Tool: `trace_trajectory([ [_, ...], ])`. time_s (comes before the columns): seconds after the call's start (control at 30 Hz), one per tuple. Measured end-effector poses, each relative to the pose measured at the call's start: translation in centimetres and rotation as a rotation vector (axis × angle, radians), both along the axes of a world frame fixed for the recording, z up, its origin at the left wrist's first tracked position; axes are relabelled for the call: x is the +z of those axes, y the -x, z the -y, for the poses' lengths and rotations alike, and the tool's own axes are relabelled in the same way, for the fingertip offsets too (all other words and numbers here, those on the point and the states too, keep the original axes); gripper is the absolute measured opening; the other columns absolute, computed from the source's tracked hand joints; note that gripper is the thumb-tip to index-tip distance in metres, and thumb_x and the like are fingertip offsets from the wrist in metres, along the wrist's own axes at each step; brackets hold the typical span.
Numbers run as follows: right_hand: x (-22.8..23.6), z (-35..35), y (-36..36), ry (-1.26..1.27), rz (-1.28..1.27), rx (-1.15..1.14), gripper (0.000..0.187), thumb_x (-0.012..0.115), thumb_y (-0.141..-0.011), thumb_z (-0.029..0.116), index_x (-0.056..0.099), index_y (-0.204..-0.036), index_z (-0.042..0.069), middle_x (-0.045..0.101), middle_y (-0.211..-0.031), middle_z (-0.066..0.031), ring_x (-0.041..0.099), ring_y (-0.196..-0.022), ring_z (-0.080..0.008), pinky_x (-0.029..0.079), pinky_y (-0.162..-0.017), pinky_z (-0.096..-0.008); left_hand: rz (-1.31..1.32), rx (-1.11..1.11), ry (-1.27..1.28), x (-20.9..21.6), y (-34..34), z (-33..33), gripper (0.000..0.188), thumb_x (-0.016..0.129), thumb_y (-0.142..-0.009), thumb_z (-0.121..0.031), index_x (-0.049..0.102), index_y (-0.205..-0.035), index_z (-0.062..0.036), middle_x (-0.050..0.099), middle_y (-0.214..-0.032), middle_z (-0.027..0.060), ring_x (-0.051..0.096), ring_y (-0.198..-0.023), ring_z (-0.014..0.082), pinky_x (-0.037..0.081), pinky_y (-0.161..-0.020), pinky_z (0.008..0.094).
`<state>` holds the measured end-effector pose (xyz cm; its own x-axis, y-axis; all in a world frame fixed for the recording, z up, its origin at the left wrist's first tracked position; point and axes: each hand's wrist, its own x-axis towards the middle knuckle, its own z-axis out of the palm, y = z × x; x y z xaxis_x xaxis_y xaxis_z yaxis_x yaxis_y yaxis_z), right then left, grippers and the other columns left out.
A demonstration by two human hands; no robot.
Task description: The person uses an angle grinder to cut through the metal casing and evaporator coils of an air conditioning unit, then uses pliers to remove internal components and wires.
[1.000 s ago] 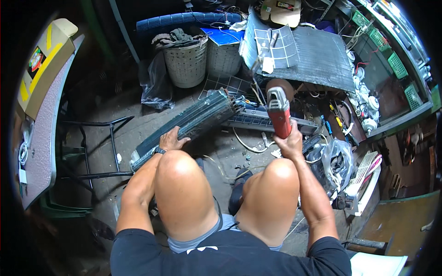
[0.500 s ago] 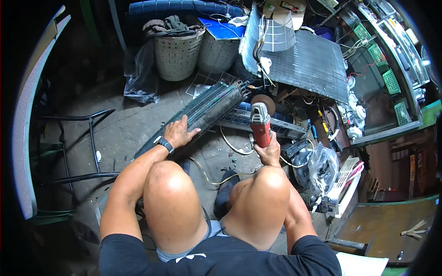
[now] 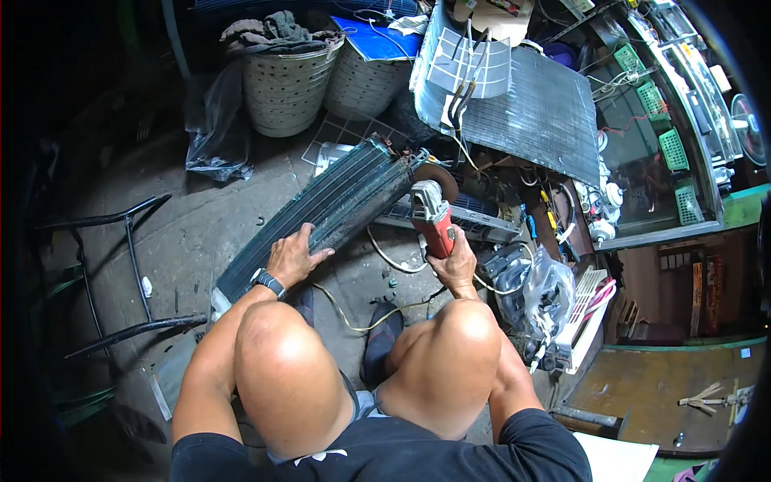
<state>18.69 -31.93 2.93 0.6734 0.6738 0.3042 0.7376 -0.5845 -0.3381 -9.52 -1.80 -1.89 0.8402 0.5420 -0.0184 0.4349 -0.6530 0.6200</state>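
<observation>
A long dark finned heat-exchanger coil [image 3: 333, 189] slants across the floor before me, copper tube ends at its upper right. My left hand [image 3: 293, 255] lies on its lower part, fingers stretched out and thumb apart. In my right hand [image 3: 454, 265] is a red and silver angle grinder [image 3: 436, 223], gripped round its body. The grinder's round brown disc [image 3: 438, 181] is beside the coil's tube end; whether it touches cannot be told. A pale cord [image 3: 353, 324] runs over the floor below.
Behind stand two perforated baskets [image 3: 285, 92], one holding rags. A large finned panel [image 3: 546, 112] leans at the back right. Plastic bags [image 3: 546, 293] and loose parts lie right of my knee. A black metal frame [image 3: 132, 265] is on the floor at left.
The coil has rolled, showing more of its finned face. My right hand has tilted the grinder leftward, toward the coil's tube end. My left hand stays on the coil; the whole view has shifted slightly.
</observation>
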Motion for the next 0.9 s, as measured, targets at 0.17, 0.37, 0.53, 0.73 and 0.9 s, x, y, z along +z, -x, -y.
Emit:
trace_trajectory([
  [0.17,0.1,-1.5,0.3,0.018,0.037,-0.007,0.091,0.096,-0.072,0.026,0.052,-0.149,0.009,0.074,-0.131,-0.0198,0.075,-0.110,-0.0451,0.062,-0.091,-0.0535,0.098,0.055,-0.015,-0.3,0.0,-0.2,0.074,0.083,-0.095,-0.057,0.055,-0.139,-0.0053,0.079,-0.109,0.0297,0.077,-0.100,0.0515,0.062,-0.086,0.0605],
  [0.37,0.4,-2.3,0.7,0.030,0.071,-0.017,0.088,0.095,-0.073,0.026,0.053,-0.149,0.010,0.075,-0.126,-0.0200,0.075,-0.107,-0.0454,0.062,-0.089,-0.0533,0.016,-0.027,0.046,-0.5,0.1,-1.1,0.068,0.084,-0.094,-0.057,0.062,-0.128,-0.0029,0.080,-0.099,0.0280,0.078,-0.095,0.0508,0.063,-0.086,0.0597],
  [0.53,0.2,-2.2,0.0,0.016,0.161,0.009,0.087,0.093,-0.076,0.027,0.052,-0.151,0.010,0.075,-0.128,-0.0195,0.075,-0.109,-0.0449,0.062,-0.090,-0.0527,-0.019,-0.016,0.074,0.1,0.0,-1.5,0.066,0.084,-0.094,-0.058,0.065,-0.118,0.0004,0.080,-0.095,0.0269,0.079,-0.094,0.0495,0.062,-0.086,0.0589],
  [0.73,0.2,-2.2,-0.1,0.040,0.186,0.009,0.085,0.096,-0.078,0.033,0.056,-0.149,0.008,0.075,-0.125,-0.0209,0.076,-0.103,-0.0472,0.062,-0.086,-0.0535,-0.039,-0.038,0.111,0.4,0.4,-2.0,0.069,0.082,-0.094,-0.060,0.067,-0.118,0.0030,0.080,-0.098,0.0266,0.078,-0.098,0.0490,0.062,-0.090,0.0576],
  [0.9,0.2,-2.5,-0.2,0.042,0.198,0.044,0.088,0.096,-0.078,0.038,0.055,-0.149,0.007,0.074,-0.127,-0.0213,0.076,-0.104,-0.0470,0.062,-0.087,-0.0542,-0.007,-0.035,0.064,-0.3,1.1,-2.2,0.069,0.082,-0.094,-0.061,0.067,-0.115,0.0029,0.079,-0.099,0.0281,0.078,-0.096,0.0494,0.063,-0.087,0.0555],
])
